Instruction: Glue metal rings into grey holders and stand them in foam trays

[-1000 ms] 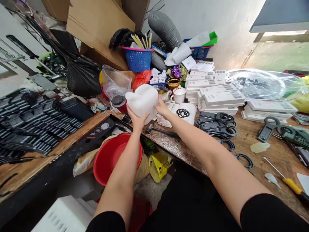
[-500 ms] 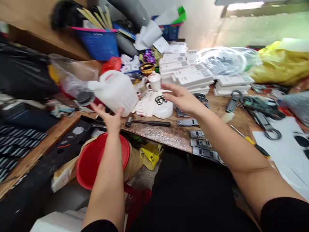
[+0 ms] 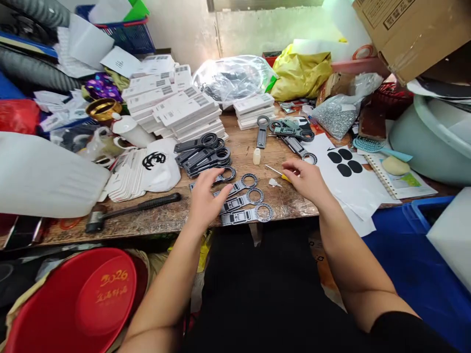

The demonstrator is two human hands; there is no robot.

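The head view looks down at a messy wooden table [image 3: 253, 152]. The left hand [image 3: 204, 198] lies flat near the front edge, fingers spread wide, resting on a row of flat grey ring pieces [image 3: 245, 201] that lie side by side. It holds nothing. The right hand [image 3: 307, 179] sits at about 3 o'clock from those pieces, fingers bent and close together, with the tips touching a small screwdriver with a yellow handle [image 3: 278, 172]. I cannot tell if it has a real grip on the tool.

It looks like the step here is getting ready: one hand steadies a grey piece and the other goes for the tool. The next move likely calls for a firm pinch on the thin screwdriver and for picking just one piece out of the row, since they lie so close together.

At 12 o'clock from the left hand is a pile of darker ring pieces [image 3: 204, 154]. At 9 o'clock lies a black hammer [image 3: 132, 211]. Stacks of white boxes [image 3: 176, 108] sit farther back, and a red bucket [image 3: 79, 299] stands down at 7 o'clock.
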